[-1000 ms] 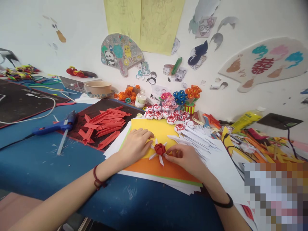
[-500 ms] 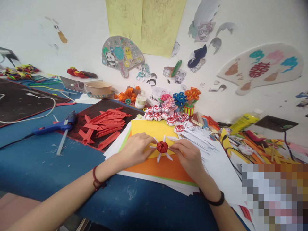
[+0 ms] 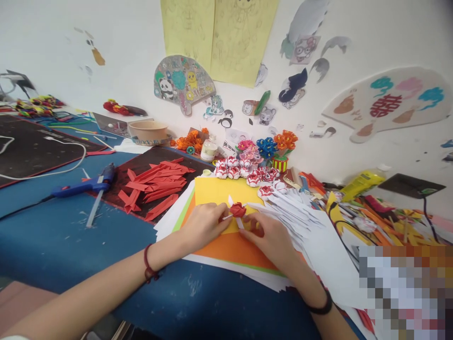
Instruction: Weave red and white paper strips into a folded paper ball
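A small red and white folded paper flower (image 3: 237, 210) is pinched between the fingertips of my left hand (image 3: 203, 225) and my right hand (image 3: 269, 236), just above a stack of yellow and orange paper sheets (image 3: 230, 245). White petal strips stick out from its red centre. A row of finished red and white paper flowers (image 3: 244, 171) stands behind the stack. A pile of white paper strips (image 3: 293, 208) lies right of my right hand. A pile of red paper strips (image 3: 155, 184) lies on a dark mat at my left.
A blue glue gun (image 3: 85, 185) with its cord lies on the blue table (image 3: 53, 241) at the left. A paper bowl (image 3: 147, 130), a small jar (image 3: 209, 149) and colourful paper flower pots (image 3: 279, 146) stand along the wall. Coloured paper clutter (image 3: 382, 217) covers the right.
The flower has been tilted and lifted slightly off the sheets, and both hands have closed in around it. The view shifted a little rightward.
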### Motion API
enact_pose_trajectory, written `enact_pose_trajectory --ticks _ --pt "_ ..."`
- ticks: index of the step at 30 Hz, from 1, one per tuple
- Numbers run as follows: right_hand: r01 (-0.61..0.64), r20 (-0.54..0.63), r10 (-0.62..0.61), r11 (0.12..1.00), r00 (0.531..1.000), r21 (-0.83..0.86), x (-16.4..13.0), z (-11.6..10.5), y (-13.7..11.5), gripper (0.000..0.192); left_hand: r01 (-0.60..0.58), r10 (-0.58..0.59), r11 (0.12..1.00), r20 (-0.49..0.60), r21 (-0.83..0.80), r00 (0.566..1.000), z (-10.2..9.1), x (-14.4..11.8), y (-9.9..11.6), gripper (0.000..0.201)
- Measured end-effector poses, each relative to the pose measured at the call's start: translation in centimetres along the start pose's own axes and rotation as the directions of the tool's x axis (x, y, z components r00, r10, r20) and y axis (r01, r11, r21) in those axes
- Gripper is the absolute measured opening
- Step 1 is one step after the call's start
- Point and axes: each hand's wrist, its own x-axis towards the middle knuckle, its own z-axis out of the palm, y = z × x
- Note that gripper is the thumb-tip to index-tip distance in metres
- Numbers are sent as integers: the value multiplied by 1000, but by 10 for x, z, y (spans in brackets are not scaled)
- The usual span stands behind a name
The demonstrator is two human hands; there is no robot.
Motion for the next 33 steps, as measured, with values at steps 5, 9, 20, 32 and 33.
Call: enact_pose_trajectory --ticks 5,9,20,32,33 --pt "24 13 -23 999 1000 -30 2 5 7 9 -127 128 992 49 -15 991 -5 1 1 11" --pt "48 -35 -50 998 998 -48 3 2 13 9 -391 378 902 101 183 920 -8 1 -1 14" --pt "140 -87 -147 987 985 -81 2 7 19 11 -501 574 697 18 513 818 -8 3 3 8" --pt "204 -144 -224 969 964 -142 1 6 23 16 -467 589 695 -61 546 806 -14 2 3 11" --pt "213 -152 -238 964 959 -160 1 6 22 16 -471 598 689 -65 551 799 -14 2 4 15"
